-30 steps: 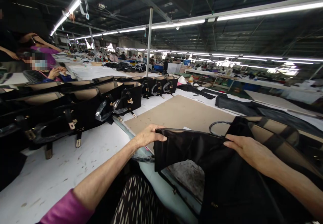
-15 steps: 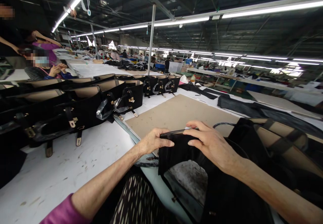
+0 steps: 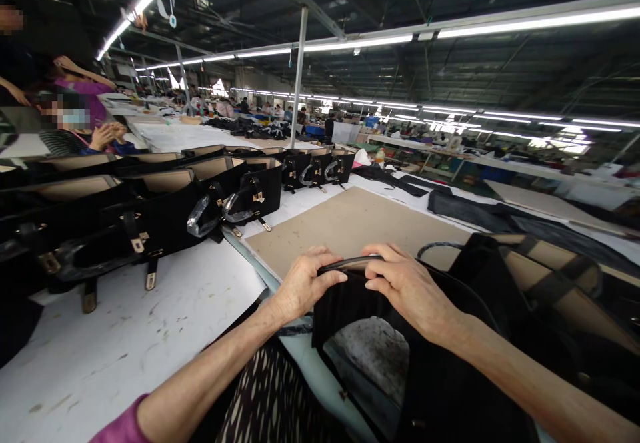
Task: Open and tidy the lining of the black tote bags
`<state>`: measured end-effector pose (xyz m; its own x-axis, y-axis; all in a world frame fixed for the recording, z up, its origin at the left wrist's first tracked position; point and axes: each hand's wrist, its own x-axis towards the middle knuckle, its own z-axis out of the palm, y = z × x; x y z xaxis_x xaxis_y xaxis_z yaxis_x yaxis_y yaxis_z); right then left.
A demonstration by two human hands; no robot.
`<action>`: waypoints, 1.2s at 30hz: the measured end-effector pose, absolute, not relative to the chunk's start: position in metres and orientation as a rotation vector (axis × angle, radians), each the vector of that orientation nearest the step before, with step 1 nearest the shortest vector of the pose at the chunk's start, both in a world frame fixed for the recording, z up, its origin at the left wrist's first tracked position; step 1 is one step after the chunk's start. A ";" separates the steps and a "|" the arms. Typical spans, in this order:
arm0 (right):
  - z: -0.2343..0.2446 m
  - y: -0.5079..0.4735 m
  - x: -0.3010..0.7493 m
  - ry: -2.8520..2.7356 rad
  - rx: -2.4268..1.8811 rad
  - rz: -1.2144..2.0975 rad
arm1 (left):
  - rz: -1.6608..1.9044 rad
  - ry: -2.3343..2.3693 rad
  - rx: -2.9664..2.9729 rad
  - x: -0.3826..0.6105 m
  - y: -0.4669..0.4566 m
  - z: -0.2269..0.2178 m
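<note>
Black bags: stood at the left; any writing on their metal tabs was too small to read.
Left hand: its forearm stretched from near left; thumb and fingers were pinched on a black rim.
Held bag: was near, right of middle, below both hands.
Right hand: fingers curled, clamped on the same rim.

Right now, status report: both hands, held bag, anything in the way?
Left grip and right grip: both pinching curved rim of soft black bag. Possible snag: beige-lined black bag close at right.
</note>
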<state>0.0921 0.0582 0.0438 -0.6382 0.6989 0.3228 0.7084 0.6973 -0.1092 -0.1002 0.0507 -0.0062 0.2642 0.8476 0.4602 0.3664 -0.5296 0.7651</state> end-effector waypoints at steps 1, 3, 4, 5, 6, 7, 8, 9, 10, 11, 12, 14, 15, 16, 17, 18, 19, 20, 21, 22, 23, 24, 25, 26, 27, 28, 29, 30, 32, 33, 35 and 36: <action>0.044 0.057 0.093 -2.582 -1.092 -0.005 | 1.210 1.094 2.021 -0.100 0.051 -0.006; 0.044 0.055 0.094 -2.578 -1.092 0.044 | 1.196 1.098 2.010 -0.100 0.052 -0.005; 0.043 0.055 0.094 -2.557 -1.112 0.059 | 1.194 1.105 2.004 -0.099 0.052 -0.005; 0.042 0.056 0.094 -2.525 -1.141 0.066 | 1.192 1.114 1.998 -0.099 0.052 -0.005; 0.041 0.057 0.094 -2.492 -1.172 0.066 | 1.193 1.121 1.991 -0.098 0.052 -0.005; 0.041 0.058 0.093 -2.464 -1.201 0.062 | 1.193 1.124 1.983 -0.097 0.051 -0.005; 0.040 0.060 0.092 -2.446 -1.225 0.049 | 1.198 1.125 1.975 -0.095 0.051 -0.005; 0.040 0.061 0.091 -2.435 -1.244 0.032 | 1.205 1.125 1.966 -0.094 0.050 -0.005; 0.041 0.062 0.090 -2.427 -1.262 0.016 | 1.210 1.125 1.957 -0.093 0.049 -0.005; 0.041 0.063 0.089 -2.418 -1.283 0.006 | 1.212 1.126 1.947 -0.092 0.048 -0.006; 0.042 0.063 0.088 -2.406 -1.307 0.003 | 1.213 1.130 1.937 -0.091 0.048 -0.006; 0.042 0.064 0.087 -2.381 -1.340 0.011 | 1.212 1.146 1.909 -0.089 0.047 -0.006; 0.042 0.064 0.087 -2.374 -1.346 0.015 | 1.210 1.155 1.892 -0.089 0.046 -0.006; 0.042 0.064 0.087 -2.368 -1.347 0.016 | 1.212 1.164 1.873 -0.088 0.046 -0.006; 0.042 0.063 0.087 -2.366 -1.344 0.013 | 1.216 1.171 1.852 -0.087 0.045 -0.006; 0.041 0.063 0.088 -2.365 -1.339 0.009 | 1.221 1.178 1.832 -0.086 0.045 -0.006; 0.041 0.064 0.088 -2.363 -1.336 0.003 | 1.226 1.183 1.813 -0.085 0.045 -0.006; 0.041 0.064 0.088 -2.362 -1.335 -0.001 | 1.232 1.189 1.797 -0.084 0.045 -0.006; 0.041 0.064 0.087 -2.363 -1.334 -0.003 | 1.240 1.195 1.785 -0.083 0.044 -0.005; 0.041 0.065 0.087 -2.365 -1.334 -0.003 | 1.250 1.200 1.777 -0.082 0.044 -0.005; 0.041 0.065 0.087 -2.365 -1.335 -0.002 | 1.258 1.203 1.772 -0.081 0.044 -0.005; 0.041 0.065 0.086 -2.365 -1.338 0.000 | 1.266 1.204 1.768 -0.081 0.044 -0.006; 0.041 0.065 0.086 -2.362 -1.342 0.000 | 1.272 1.203 1.765 -0.080 0.044 -0.006; 0.041 0.065 0.085 -2.360 -1.347 -0.001 | 1.276 1.200 1.761 -0.080 0.044 -0.006; 0.041 0.065 0.085 -2.357 -1.351 -0.005 | 1.278 1.197 1.755 -0.079 0.043 -0.006; 0.042 0.064 0.085 -2.356 -1.355 -0.008 | 1.280 1.195 1.746 -0.078 0.043 -0.006; 0.042 0.064 0.085 -2.356 -1.359 -0.011 | 1.281 1.195 1.732 -0.078 0.042 -0.005; 0.042 0.064 0.085 -2.357 -1.364 -0.013 | 1.281 1.196 1.711 -0.077 0.042 -0.005; 0.042 0.063 0.085 -2.359 -1.377 -0.012 | 1.274 1.195 1.651 -0.076 0.041 -0.005; 0.042 0.063 0.085 -2.359 -1.382 -0.012 | 1.267 1.191 1.611 -0.075 0.041 -0.005; 0.041 0.063 0.086 -2.359 -1.386 -0.005 | 1.238 1.177 1.519 -0.075 0.042 -0.006; 0.041 0.063 0.087 -2.361 -1.385 0.005 | 1.216 1.169 1.472 -0.076 0.043 -0.006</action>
<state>0.0872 0.0634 0.0410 -0.4277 0.8384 0.3378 0.8370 0.5085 -0.2022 -0.0758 0.0426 -0.0062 0.0808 0.9824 0.1685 0.1292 -0.1780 0.9755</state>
